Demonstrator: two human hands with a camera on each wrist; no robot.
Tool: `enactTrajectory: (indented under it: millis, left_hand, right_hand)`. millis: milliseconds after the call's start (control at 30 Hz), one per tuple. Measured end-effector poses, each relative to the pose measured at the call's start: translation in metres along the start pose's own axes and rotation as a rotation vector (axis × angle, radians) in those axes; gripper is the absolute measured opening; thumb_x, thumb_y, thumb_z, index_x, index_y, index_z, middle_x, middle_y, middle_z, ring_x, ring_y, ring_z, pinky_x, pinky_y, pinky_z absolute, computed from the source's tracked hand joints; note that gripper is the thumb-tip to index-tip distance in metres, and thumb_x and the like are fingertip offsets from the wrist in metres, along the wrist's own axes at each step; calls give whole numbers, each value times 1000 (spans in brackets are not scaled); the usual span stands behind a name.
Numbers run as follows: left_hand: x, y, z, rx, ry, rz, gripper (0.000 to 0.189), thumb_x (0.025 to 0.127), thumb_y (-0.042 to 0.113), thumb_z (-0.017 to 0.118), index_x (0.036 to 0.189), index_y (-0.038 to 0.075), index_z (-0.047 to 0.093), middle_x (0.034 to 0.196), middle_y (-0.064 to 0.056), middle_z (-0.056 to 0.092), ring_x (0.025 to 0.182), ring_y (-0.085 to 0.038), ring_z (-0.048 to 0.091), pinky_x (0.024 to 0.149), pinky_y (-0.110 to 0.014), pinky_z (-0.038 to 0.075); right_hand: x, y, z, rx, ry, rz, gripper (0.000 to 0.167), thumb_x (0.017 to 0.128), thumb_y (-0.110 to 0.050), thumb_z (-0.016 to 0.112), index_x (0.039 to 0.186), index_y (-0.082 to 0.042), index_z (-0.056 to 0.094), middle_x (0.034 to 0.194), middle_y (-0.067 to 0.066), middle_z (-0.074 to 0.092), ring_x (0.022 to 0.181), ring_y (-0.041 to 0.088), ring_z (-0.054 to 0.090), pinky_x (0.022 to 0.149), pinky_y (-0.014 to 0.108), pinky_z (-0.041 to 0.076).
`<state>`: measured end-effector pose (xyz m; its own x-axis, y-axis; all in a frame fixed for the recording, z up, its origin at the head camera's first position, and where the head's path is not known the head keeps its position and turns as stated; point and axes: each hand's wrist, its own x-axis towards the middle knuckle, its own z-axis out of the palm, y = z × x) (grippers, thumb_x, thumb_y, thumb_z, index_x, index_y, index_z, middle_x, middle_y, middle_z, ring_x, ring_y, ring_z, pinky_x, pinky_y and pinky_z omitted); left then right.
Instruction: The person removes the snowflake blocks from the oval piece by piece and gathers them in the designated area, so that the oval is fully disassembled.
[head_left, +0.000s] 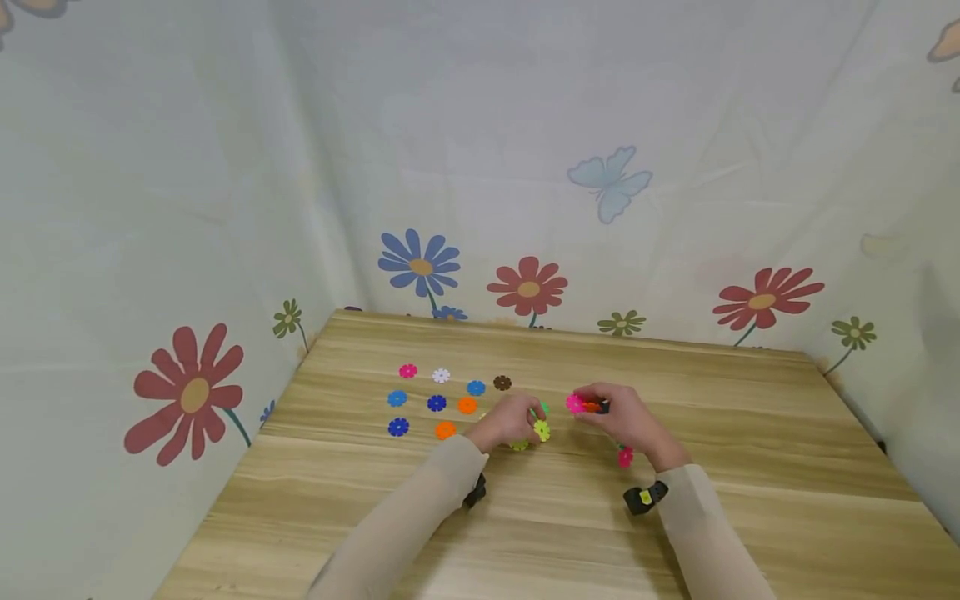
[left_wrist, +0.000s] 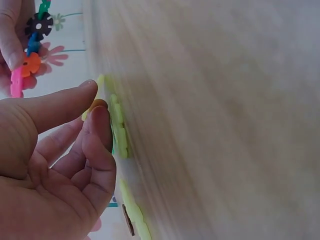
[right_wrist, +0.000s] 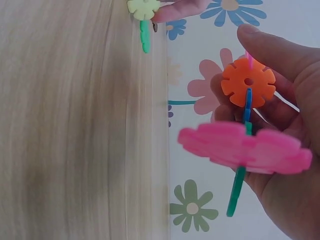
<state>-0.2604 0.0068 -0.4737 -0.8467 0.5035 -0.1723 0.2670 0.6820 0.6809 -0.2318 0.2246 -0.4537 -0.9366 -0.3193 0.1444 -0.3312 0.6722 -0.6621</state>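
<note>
My left hand (head_left: pixel 512 419) pinches a yellow-green notched flower disc (head_left: pixel 542 431) between thumb and fingertip, low over the table. More yellow-green discs (left_wrist: pixel 120 127) lie beneath it, and a green disc (head_left: pixel 544 408) is close beyond. In my right hand (head_left: pixel 630 418) I hold a chain of interlocked flower discs, above the table to the right. Its pink disc (head_left: pixel 575 404) points toward the left hand. Behind it follow an orange disc (right_wrist: pixel 248 82), a blue disc (right_wrist: pixel 247 107), a black disc (left_wrist: pixel 40 25), green pieces (right_wrist: pixel 236 192) and another pink disc (right_wrist: pixel 245 147).
Loose discs lie spread left of the left hand on the wooden table (head_left: pixel 360 517): blue (head_left: pixel 437 403), orange (head_left: pixel 446 430), pink (head_left: pixel 408 371), white (head_left: pixel 441 376) and brown (head_left: pixel 502 382). A flower-printed curtain (head_left: pixel 480 125) hangs behind the table's back edge.
</note>
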Motion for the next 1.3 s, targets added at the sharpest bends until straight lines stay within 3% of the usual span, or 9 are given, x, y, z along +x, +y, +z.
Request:
enactTrajectory:
  millis: [367,600,700,833,1067,1300]
  left_hand:
    - [2,-1,-2,34,1,1,28,76,10,79,102,10,67,86,0,61,77,-13,56,68,-27,48]
    - [-5,0,-8,-33,52,-2,14,83,13,72,96,11,66,88,1,63,76,-12,58,66,-27,49]
    - [-9,2,-11,-89,75,10,8,90,17,65,92,10,67,84,-1,65,72,-14,61,62,-27,49]
    - [-14,5,-12,-236,61,-10,18,94,20,59,91,4,66,84,-10,66,70,-23,63,60,-32,50]
    - [-12,3,-11,-476,15,-26,28,95,22,58,91,-4,67,89,-15,66,77,-30,60,69,-37,51]
    - [-11,4,-9,-531,-29,-7,31,95,26,59,93,-4,67,84,-8,65,75,-27,59,70,-35,52]
  right_hand:
    - [0,-2,0,15,-19,-14,34,85,-19,72,116,-6,65,113,6,65,101,21,61,86,41,49]
    - [0,-4,2,28,-27,-25,33,85,-18,73,115,-6,66,112,6,65,101,21,61,86,41,49]
    - [1,-6,3,43,-32,-29,34,85,-19,72,115,-6,65,113,6,64,102,22,61,86,40,49]
    - [2,-8,4,50,-39,-30,34,85,-20,72,116,-7,65,113,6,64,102,21,60,86,40,49]
    - [6,-9,8,34,-43,-51,32,84,-19,74,114,-8,66,110,3,65,100,19,60,87,41,48]
    - [5,-11,11,41,-55,-48,32,84,-19,73,113,-8,67,109,3,65,99,19,60,87,42,48]
